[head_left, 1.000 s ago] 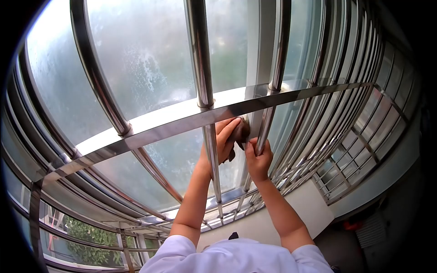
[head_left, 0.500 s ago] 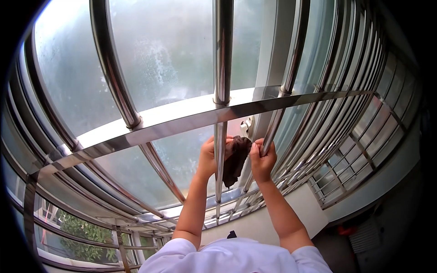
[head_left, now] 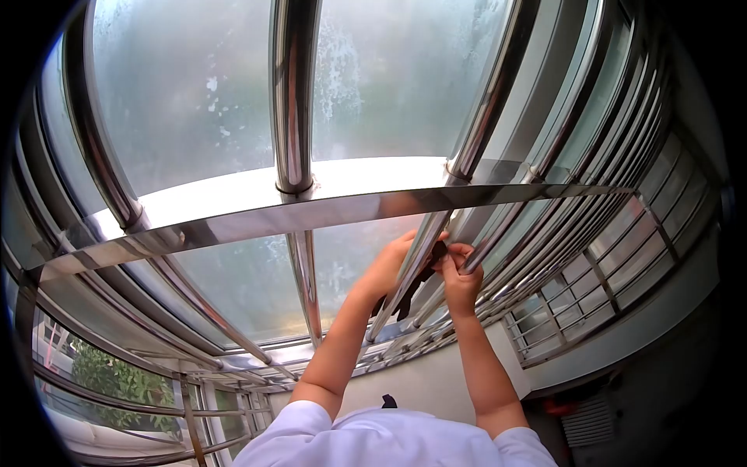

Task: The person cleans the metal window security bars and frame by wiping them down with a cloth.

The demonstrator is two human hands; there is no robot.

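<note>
A dark brown cloth (head_left: 420,282) hangs behind a slanted steel bar, between my two hands and close to the window frame. My left hand (head_left: 389,266) reaches past the bar's left side, with its fingers closed on the cloth and partly hidden by the bar. On the other side, my right hand (head_left: 461,284) pinches the upper end of the cloth between thumb and fingers, right beside another bar. The fogged window glass (head_left: 226,288) lies behind the bars.
Polished steel bars (head_left: 293,101) stand in a row before the window, joined by a flat crossbar (head_left: 334,206) above my hands. Green foliage (head_left: 117,385) shows outside at lower left. A ribbed grey object (head_left: 587,423) lies on the dark floor at lower right.
The view has shifted, and the bars appear differently placed. Both hands have moved closer together. The cloth now looks narrower and more bunched, and the white window handle is no longer clearly visible.
</note>
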